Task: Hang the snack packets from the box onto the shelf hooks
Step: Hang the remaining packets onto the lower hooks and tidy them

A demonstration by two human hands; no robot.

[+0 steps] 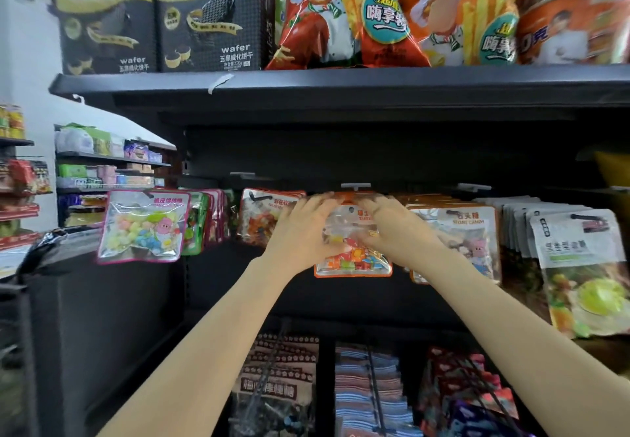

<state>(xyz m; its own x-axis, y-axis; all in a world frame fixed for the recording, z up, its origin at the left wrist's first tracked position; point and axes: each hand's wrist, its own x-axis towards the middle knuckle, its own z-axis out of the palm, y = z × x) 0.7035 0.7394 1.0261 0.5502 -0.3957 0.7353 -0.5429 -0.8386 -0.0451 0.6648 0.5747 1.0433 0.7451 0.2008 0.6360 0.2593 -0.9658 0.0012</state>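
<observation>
An orange-edged clear candy packet (353, 259) hangs in front of the middle hook (355, 185) of the dark shelf. My left hand (303, 228) grips its left side and my right hand (392, 228) grips its right side, fingers curled over the top edge. The packet's upper corners are hidden by my fingers, and its hanging hole shows between my hands. The box is out of sight.
Rows of packets hang on neighbouring hooks: a pink-edged one (143, 225) at left, a red-edged one (262, 215), a stone candy one (467, 242) and grey-white ones (579, 266) at right. More packets hang below (368, 392). An upper shelf (341, 85) carries wafer boxes and chip bags.
</observation>
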